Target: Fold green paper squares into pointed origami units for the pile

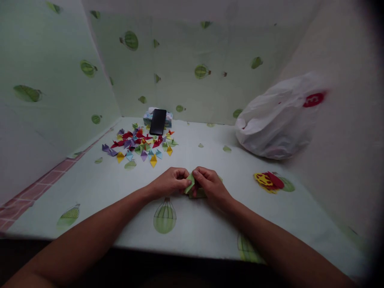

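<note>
The wall, printed with green balloons, fills the upper part of the frame. The table occupies the middle and lower parts; its white cover carries the same print. A pink brick-patterned strip runs along its left edge.

The white bag stands at the right of the frame, against the side wall. The paper figures, in red, purple, yellow, orange, blue and green, lie in a loose cluster left of centre, well apart from the hands.

The left hand and right hand meet near the centre of the frame. Each pinches the green paper between thumb and fingers; the fingers hide part of it.

The tissue box is behind the figures, above left of centre. The phone stands tilted in front of it, dark face outward, and blocks part of the box. Yellow and red cutouts overlap at the right, below the bag.

A green piece lies below the hands, partly covered by the right one. The green paper is held just above it.

Marking: the bag bears a red patch with a pale character resembling a 3; the reading is uncertain.
</note>
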Action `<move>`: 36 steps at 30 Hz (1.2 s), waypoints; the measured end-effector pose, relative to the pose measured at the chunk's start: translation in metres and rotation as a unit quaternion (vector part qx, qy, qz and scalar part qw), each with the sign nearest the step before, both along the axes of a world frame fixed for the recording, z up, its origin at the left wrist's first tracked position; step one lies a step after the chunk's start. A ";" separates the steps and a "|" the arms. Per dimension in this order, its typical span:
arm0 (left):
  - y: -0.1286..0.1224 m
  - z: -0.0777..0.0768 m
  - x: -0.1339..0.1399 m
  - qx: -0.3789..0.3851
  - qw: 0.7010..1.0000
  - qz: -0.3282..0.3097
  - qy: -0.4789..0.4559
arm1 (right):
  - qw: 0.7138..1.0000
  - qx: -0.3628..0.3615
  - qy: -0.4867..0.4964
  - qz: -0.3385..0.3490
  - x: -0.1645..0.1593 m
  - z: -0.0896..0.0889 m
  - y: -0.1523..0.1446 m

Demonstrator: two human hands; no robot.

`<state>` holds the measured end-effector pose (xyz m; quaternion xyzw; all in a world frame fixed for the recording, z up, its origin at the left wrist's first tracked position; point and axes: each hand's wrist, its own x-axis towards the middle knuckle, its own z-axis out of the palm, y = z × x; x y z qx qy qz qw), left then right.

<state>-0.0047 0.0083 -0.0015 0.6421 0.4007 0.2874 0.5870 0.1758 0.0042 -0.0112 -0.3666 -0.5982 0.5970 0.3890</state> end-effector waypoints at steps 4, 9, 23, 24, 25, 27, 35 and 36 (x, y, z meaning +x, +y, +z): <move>0.001 0.001 -0.003 -0.022 0.999 -0.034 0.012 | 0.999 -0.031 -0.011 0.035 0.000 0.002 0.001; 0.003 0.000 -0.004 -0.043 0.996 -0.068 -0.035 | 1.000 -0.010 -0.027 0.009 0.000 0.005 -0.002; 0.000 -0.002 0.000 -0.096 0.992 0.001 -0.082 | 0.999 -0.009 -0.007 -0.036 0.004 0.006 0.004; -0.001 -0.001 0.000 -0.087 0.994 0.008 -0.071 | 0.999 -0.008 -0.005 -0.050 0.005 0.006 0.004; -0.002 -0.001 0.001 -0.074 0.995 0.019 -0.062 | 0.998 -0.008 -0.003 -0.057 0.005 0.007 0.004; -0.003 0.001 0.001 -0.051 0.996 0.052 -0.054 | 0.998 -0.012 0.003 -0.056 0.006 0.006 0.005; 0.001 0.006 -0.002 0.014 0.991 0.122 -0.058 | 0.999 -0.038 -0.009 -0.009 0.008 0.001 0.011; 0.001 0.007 -0.002 0.029 0.992 0.118 -0.044 | 0.999 -0.031 -0.020 -0.006 0.008 0.002 0.012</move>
